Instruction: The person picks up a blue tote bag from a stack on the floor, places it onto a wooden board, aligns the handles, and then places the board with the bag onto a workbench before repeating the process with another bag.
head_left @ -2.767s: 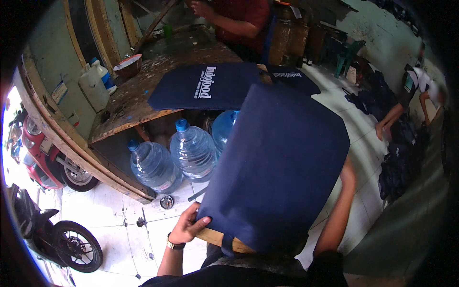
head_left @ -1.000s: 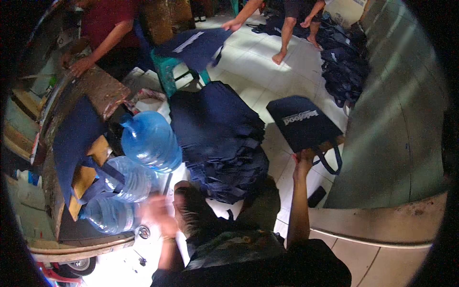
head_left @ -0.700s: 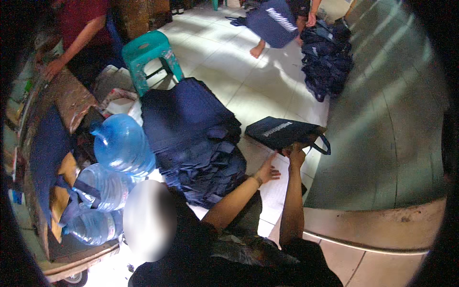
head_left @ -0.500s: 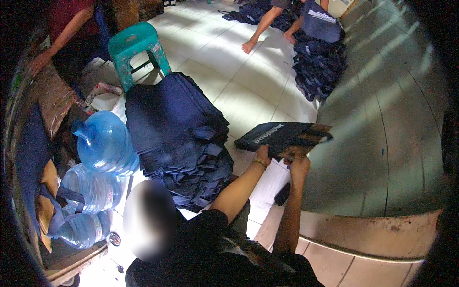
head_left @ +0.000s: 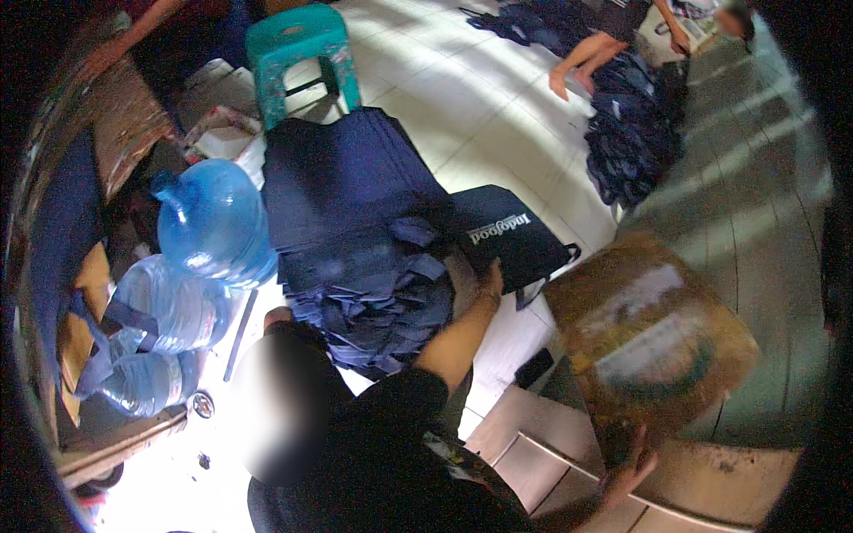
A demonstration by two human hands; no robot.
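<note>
One navy tote bag with white lettering on its face is just right of a big pile of navy bags, its left edge meeting or overlapping the pile; I cannot tell which. The left hand has its fingers clamped on the bag's near edge, some of them hidden. The right hand grips one brown wooden board by its near edge, fingers closed on it; the board is tilted and well clear of the bag's mouth. The bags in the pile overlap too much to count. Near the board, one black phone lies on the tiled floor.

Left of the pile stand three water jugs, one blue jug and two clear jugs; their contents cannot be made out. One round dish sits close by, its contents too small to tell. Behind the blue jug is one open box with something pale inside, then one green stool. A wooden counter runs along the left, and at upper right a co-worker's bare foot is beside another navy heap
</note>
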